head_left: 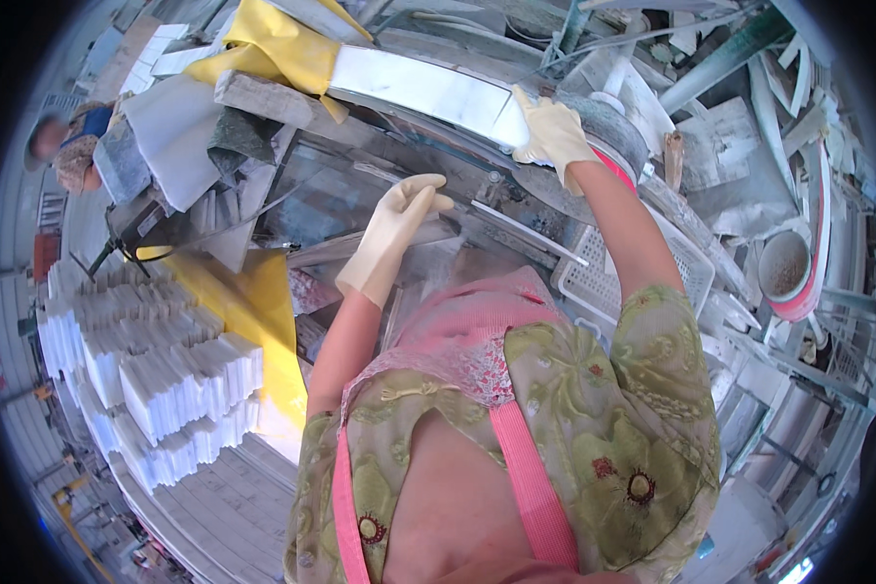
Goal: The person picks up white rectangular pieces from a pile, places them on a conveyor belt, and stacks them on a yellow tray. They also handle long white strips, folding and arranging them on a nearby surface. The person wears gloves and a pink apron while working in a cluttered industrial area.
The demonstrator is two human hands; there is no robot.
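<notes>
A row of glossy white tiles [428, 92] lies along a narrow rail at the far middle. My right hand [555, 134], in a cream rubber glove, is at the row's right end. Its fingers and thumb straddle the end of the last white tile [508, 125], close beside a round grey wheel [608, 127] with a pink-red rim. My left hand [406, 209], gloved the same way, hovers nearer to me, apart from the tiles. Its fingers are loosely bent and a little apart, with nothing visible in them.
Stacked white tiles [185, 380] stand at the left beside a yellow sheet [258, 292]. Another yellow cloth [268, 44] drapes over the rail's left end. At the right are a white plastic basket [686, 263], stone scraps and a second wheel [786, 265]. A person [76, 161] is at far left.
</notes>
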